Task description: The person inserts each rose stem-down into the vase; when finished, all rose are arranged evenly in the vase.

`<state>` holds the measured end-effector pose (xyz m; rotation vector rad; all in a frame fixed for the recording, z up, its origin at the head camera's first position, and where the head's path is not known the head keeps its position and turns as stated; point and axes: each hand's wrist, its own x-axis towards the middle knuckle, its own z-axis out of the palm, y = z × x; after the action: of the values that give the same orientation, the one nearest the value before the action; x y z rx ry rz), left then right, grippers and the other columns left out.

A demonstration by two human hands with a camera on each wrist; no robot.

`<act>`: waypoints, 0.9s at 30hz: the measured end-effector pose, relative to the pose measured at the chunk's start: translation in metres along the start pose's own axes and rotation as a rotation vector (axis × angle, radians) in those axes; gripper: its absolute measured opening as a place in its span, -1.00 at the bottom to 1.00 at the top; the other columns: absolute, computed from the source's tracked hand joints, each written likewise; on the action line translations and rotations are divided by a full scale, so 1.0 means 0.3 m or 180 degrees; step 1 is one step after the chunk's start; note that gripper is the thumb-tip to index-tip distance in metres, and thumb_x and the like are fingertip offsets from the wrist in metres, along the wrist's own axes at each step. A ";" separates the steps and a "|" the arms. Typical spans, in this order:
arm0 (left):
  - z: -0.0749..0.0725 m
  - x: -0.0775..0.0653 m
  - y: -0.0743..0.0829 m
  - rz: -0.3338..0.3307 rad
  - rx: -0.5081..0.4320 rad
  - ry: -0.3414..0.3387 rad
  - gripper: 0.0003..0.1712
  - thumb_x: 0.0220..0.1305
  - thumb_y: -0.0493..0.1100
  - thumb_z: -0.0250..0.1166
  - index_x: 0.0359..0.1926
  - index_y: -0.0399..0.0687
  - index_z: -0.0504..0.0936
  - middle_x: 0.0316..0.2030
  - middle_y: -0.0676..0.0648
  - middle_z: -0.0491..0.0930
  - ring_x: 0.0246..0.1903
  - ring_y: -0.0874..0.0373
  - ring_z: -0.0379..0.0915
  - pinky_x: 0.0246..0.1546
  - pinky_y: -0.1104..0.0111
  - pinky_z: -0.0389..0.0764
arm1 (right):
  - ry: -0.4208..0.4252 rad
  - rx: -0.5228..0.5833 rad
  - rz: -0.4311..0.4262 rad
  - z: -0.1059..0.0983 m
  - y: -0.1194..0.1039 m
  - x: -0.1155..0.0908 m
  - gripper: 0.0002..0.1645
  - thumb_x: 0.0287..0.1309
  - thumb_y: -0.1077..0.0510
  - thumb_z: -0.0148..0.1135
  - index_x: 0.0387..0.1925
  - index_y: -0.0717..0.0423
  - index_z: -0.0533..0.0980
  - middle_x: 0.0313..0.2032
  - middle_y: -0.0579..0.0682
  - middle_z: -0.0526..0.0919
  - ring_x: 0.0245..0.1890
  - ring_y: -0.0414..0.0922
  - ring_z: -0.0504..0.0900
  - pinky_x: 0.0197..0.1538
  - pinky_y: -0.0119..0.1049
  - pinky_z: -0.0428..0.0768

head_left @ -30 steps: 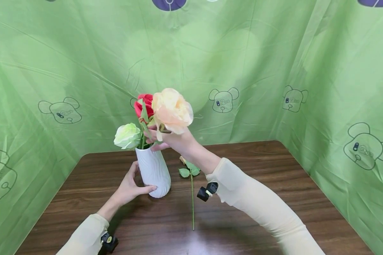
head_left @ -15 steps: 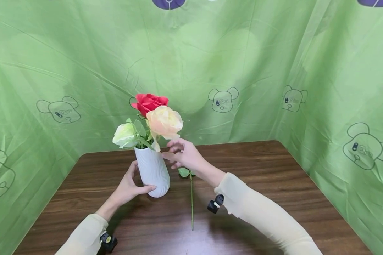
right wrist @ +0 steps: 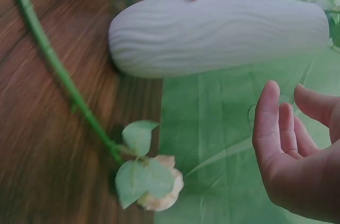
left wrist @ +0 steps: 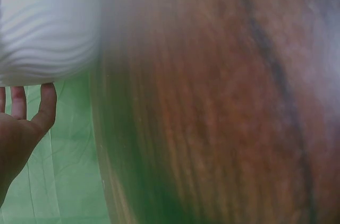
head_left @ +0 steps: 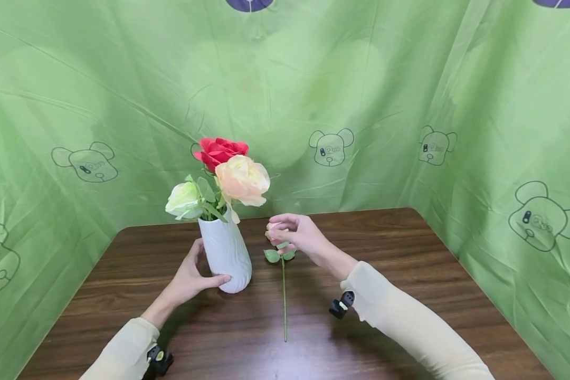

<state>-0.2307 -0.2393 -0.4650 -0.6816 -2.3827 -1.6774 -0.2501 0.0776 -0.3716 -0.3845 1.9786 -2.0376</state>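
Observation:
My left hand (head_left: 186,277) grips the white ribbed vase (head_left: 224,254) low on its side, the thumb across the front and the fingers behind. From the vase's mouth rise a red rose (head_left: 222,152), a large peach flower (head_left: 244,181) and a pale green-white flower (head_left: 183,200). One more flower lies on the table to the right, its green stem (head_left: 284,303) towards me and its peach bloom (right wrist: 164,195) at the far end. Over that bloom hovers my right hand (head_left: 306,237), fingers loosely bent and holding nothing; in the right wrist view it is apart from the flower.
The dark wood table (head_left: 385,274) carries the vase and the lying flower. A green curtain (head_left: 385,79) with bear-head drawings surrounds its back and sides. Leaves (head_left: 272,256) stick out beside the lying stem.
My right hand has let go of the large peach flower, which now rests lower in the vase, and has moved right to above the lying flower. The left hand stays on the vase.

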 end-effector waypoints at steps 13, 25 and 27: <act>0.000 -0.001 -0.004 -0.0039 -0.0011 -0.0013 0.11 -0.11 -0.27 0.69 0.42 0.03 0.24 0.16 -0.03 0.52 0.18 0.18 0.41 0.21 0.42 0.33 | -0.0072 -0.0020 0.0416 -0.089 0.117 -0.028 -0.46 0.32 0.26 0.33 0.27 0.37 0.44 -0.04 0.20 0.73 0.05 0.33 0.63 -0.13 -0.05 0.72; -0.006 -0.001 -0.006 -0.0086 -0.0046 -0.0030 0.10 -0.11 -0.24 0.69 0.41 0.05 0.24 0.17 -0.04 0.51 0.19 0.14 0.41 0.23 0.38 0.35 | -0.0145 -0.0017 0.0736 -0.121 0.225 -0.048 -0.35 0.33 0.36 0.25 0.37 0.45 0.27 0.22 0.45 0.47 0.11 0.35 0.58 -0.05 0.04 0.69; -0.004 0.000 -0.007 -0.0080 -0.0059 -0.0027 0.10 -0.11 -0.25 0.69 0.41 0.06 0.25 0.17 -0.04 0.51 0.19 0.14 0.41 0.22 0.41 0.35 | -0.0122 -0.0001 0.0794 -0.126 0.233 -0.053 -0.34 0.32 0.37 0.25 0.37 0.45 0.26 0.24 0.45 0.45 0.10 0.34 0.59 -0.06 0.04 0.69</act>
<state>-0.2316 -0.2408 -0.4663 -0.6660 -2.3942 -1.7120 -0.2487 0.1166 -0.4426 -0.1650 1.8980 -1.8609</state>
